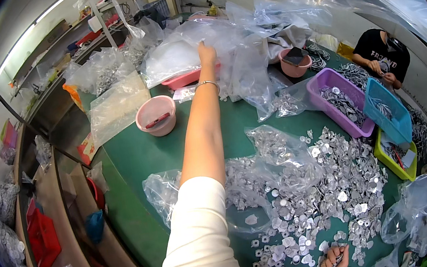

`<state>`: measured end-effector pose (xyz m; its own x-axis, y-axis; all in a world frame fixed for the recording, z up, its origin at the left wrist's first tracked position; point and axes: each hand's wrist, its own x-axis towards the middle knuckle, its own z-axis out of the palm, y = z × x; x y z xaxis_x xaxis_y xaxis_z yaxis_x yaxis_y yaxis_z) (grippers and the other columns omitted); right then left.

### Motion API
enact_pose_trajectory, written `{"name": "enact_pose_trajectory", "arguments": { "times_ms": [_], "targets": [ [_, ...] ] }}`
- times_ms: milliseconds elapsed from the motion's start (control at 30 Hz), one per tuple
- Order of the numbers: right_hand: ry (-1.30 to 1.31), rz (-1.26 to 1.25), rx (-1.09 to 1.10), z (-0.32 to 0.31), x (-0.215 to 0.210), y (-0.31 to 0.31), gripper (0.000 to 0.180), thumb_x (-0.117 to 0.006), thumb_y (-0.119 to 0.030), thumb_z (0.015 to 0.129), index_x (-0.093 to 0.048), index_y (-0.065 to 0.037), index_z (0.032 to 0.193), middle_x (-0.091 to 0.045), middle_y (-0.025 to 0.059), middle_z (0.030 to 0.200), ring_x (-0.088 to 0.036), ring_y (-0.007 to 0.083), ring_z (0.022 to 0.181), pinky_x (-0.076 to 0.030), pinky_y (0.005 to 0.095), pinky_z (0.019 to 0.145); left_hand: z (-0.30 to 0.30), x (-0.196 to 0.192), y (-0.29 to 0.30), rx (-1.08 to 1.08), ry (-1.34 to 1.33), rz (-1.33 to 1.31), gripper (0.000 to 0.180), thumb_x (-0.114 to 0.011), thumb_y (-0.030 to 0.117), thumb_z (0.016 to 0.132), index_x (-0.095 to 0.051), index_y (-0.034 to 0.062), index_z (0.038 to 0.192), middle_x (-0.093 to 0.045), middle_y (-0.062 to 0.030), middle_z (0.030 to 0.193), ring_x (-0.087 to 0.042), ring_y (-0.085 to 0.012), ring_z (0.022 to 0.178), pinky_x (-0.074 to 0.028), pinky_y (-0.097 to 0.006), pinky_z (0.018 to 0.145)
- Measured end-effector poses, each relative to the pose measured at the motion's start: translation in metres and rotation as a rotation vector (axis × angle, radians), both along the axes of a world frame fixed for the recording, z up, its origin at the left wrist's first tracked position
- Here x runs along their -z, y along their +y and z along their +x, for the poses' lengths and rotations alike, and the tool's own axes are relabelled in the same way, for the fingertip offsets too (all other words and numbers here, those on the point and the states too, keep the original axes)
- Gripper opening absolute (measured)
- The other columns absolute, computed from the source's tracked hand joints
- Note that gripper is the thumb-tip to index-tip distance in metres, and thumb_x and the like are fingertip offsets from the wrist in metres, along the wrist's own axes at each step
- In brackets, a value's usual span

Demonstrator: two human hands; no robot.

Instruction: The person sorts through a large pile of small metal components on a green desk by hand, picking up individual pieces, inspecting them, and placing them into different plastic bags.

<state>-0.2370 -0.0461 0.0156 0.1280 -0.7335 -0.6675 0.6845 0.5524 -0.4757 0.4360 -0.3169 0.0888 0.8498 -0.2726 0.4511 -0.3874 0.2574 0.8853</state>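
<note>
My left arm, in a white sleeve with a bangle at the wrist, stretches across the green table [123, 151]. At its far end my left hand [207, 54] is closed on a clear plastic bag [180, 51] in a heap of such bags. A pink-red tray [184, 78] shows partly beneath them. At the near edge my right hand [334, 265] has its fingers curled round small silvery metal pieces, partly hidden by the fingers. Beside it spreads a large pile of flat metal pieces [335, 182]. Clear bags [281, 151] of similar pieces lie at its far side.
A pink bucket [156, 111] holds a red object; another pink bucket [295, 64] has a dark device on top. Purple [337, 102], blue [387, 109] and lime-green [397, 157] baskets line the right. A person [383, 57] works at the far right. Shelves with red bins [42, 234] stand left.
</note>
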Motion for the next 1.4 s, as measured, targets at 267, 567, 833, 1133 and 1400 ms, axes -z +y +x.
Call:
{"name": "enact_pose_trajectory", "arguments": {
  "times_ms": [267,567,833,1133,1400],
  "targets": [
    [0.288,-0.161,0.003,-0.001,0.012,0.012,0.019,-0.049,-0.023,0.093,-0.043,-0.011,0.079,-0.04,0.0001,0.069,-0.033,0.0081,0.052,-0.028,0.0202,0.038,-0.109,0.0,0.014,-0.38,-0.097,0.071,0.042,-0.06,0.026,0.08,-0.049,-0.0049,0.106,-0.048,-0.0201,0.103,-0.046,-0.0339,0.101,-0.035,-0.04,0.09],
    [-0.231,-0.069,0.102,-0.017,0.053,-0.003,0.026,-0.045,-0.03,0.095,-0.049,-0.01,0.079,-0.038,0.002,0.068,-0.028,0.0095,0.048,-0.018,0.0211,0.029,-0.201,0.049,0.068,0.232,-0.438,0.422,0.044,-0.048,-0.005,0.073,-0.045,-0.002,0.116,-0.051,-0.025,0.102,-0.049,-0.0417,0.099,-0.041,-0.043,0.084],
    [-0.204,-0.042,0.138,-0.012,0.038,-0.005,0.025,-0.046,-0.029,0.094,-0.048,-0.009,0.079,-0.039,0.0022,0.069,-0.03,0.0092,0.049,-0.018,0.0211,0.029,-0.161,0.04,0.061,0.113,-0.475,0.26,0.035,-0.046,-0.006,0.076,-0.05,0.0008,0.11,-0.056,-0.0202,0.08,-0.055,-0.0356,0.077,-0.043,-0.04,0.073],
    [-0.386,-0.02,0.059,-0.01,0.036,-0.008,0.028,-0.041,-0.031,0.096,-0.046,-0.008,0.079,-0.031,0.0006,0.067,-0.021,0.0101,0.044,-0.016,0.0223,0.029,-0.056,0.114,0.068,-0.238,0.435,-0.014,0.023,-0.048,0.004,0.078,-0.065,0.0002,0.092,-0.062,-0.0117,0.077,-0.056,-0.0173,0.069,-0.044,-0.027,0.062],
    [-0.313,-0.115,0.103,-0.024,0.054,-0.007,0.028,-0.041,-0.031,0.096,-0.047,-0.008,0.08,-0.034,0.0016,0.068,-0.025,0.0106,0.047,-0.018,0.0227,0.028,-0.066,0.123,0.085,0.01,-0.491,1.232,0.028,-0.053,0.011,0.076,-0.067,0.0056,0.1,-0.031,-0.0123,0.142,-0.028,-0.0355,0.129,-0.021,-0.057,0.102]
  ]
}}
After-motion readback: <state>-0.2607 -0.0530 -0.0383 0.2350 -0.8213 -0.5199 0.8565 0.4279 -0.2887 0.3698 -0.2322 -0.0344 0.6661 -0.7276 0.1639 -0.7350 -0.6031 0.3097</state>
